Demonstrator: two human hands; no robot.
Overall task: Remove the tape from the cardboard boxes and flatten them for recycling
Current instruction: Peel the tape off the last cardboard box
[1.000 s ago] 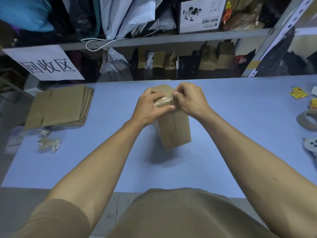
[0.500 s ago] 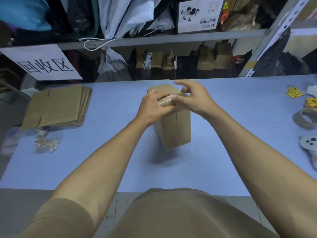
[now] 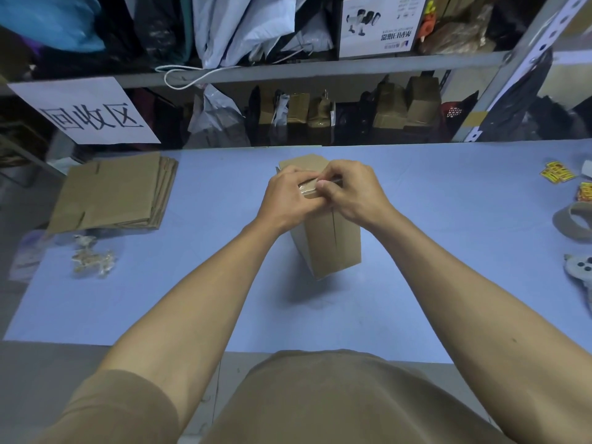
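A small brown cardboard box [image 3: 330, 245] stands tilted on one end in the middle of the blue table [image 3: 448, 251]. Clear tape [image 3: 309, 189] runs across its upper edge. My left hand [image 3: 288, 200] grips the top of the box from the left, fingers curled over the taped edge. My right hand [image 3: 349, 193] is on the right side of the top, thumb and fingers pinching at the tape. The box's top face is mostly hidden by both hands.
A stack of flattened cardboard boxes [image 3: 112, 193] lies at the left, with crumpled tape scraps [image 3: 91, 262] in front of it. A tape roll [image 3: 573, 224], yellow stickers [image 3: 557, 171] and a white device [image 3: 581, 274] sit at the right edge. Shelves [image 3: 320, 68] with bags and boxes stand behind.
My right hand, which had stretched its fingers over the box top half a second ago, has curled back and now pinches the tape. The left hand keeps its grip.
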